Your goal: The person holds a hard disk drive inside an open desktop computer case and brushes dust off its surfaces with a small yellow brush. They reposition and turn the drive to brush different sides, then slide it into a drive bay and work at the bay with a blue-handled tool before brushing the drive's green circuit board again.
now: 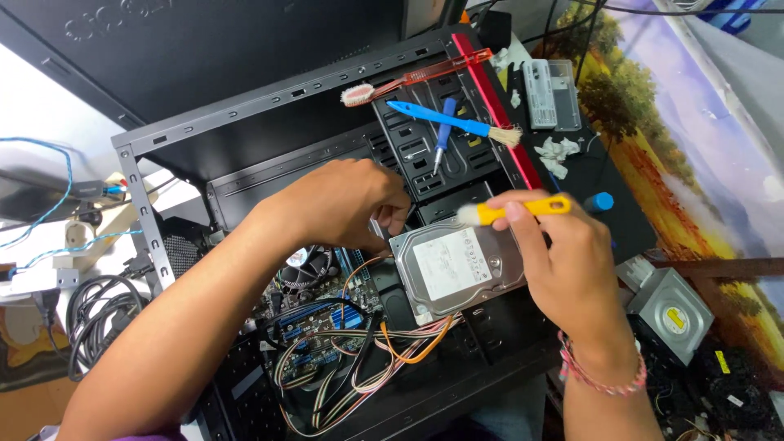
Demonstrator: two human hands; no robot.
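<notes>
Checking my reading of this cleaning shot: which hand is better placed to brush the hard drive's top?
Right hand: it holds the yellow brush over the hard drive. The left hand grips the drive's far end.

The left hand (347, 204) grips the top edge of a silver hard drive (457, 268), tilted up over the open computer case (269, 147); the right hand (563, 261) holds a yellow brush (523, 209) just above the drive, and a pink bracelet (600, 377) sits on that wrist; orange and striped wires (384, 351) curl below, near a round fan (309, 265); a blue brush (453, 122), a red brush (408, 82) and a blue screwdriver (443, 131) lie on the case.
</notes>
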